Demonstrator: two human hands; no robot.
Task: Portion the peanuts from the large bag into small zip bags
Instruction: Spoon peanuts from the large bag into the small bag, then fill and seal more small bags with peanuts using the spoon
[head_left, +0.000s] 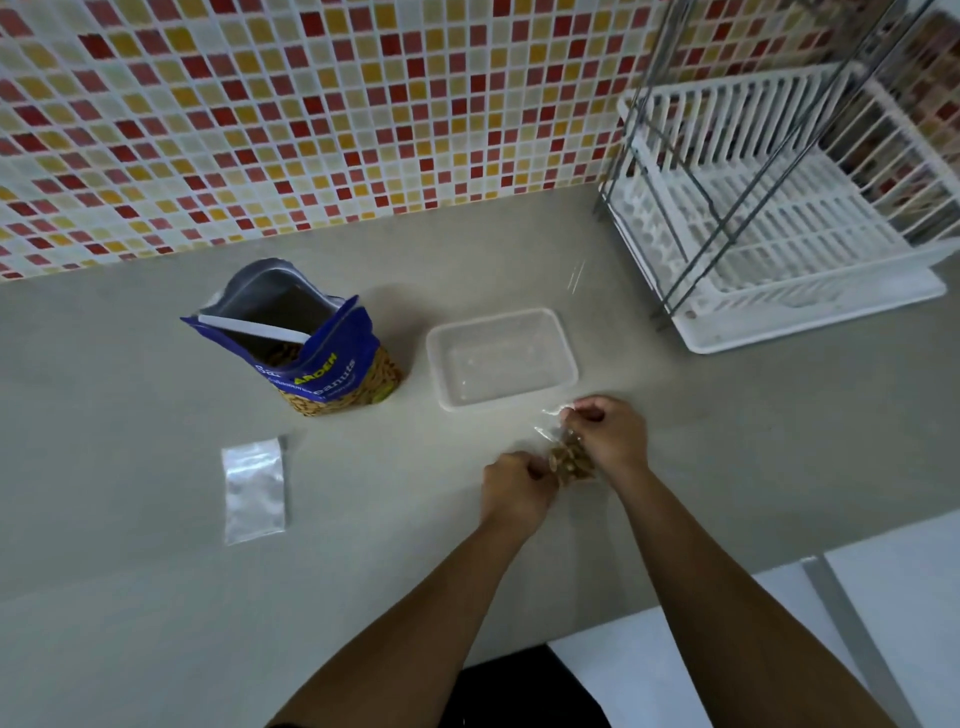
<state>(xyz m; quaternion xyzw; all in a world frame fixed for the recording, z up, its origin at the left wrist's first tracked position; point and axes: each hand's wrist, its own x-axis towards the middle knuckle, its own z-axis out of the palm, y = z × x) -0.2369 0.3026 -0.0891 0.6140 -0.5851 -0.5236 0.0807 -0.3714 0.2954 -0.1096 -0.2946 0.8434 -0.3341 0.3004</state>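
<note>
L hand (514, 486), R hand (610, 436) prob. round zip bag (569, 462)

zip bag (569, 464) partly behind the hands (517, 486) (613, 436), dish rack (779, 306) past the right edge

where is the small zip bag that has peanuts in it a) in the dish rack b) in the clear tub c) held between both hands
c: the left hand and right hand both grip the peanut-filled zip bag just in front of the clear tub.

"ARDEN"; "eanuts" on peanut bag (332, 374)
</note>
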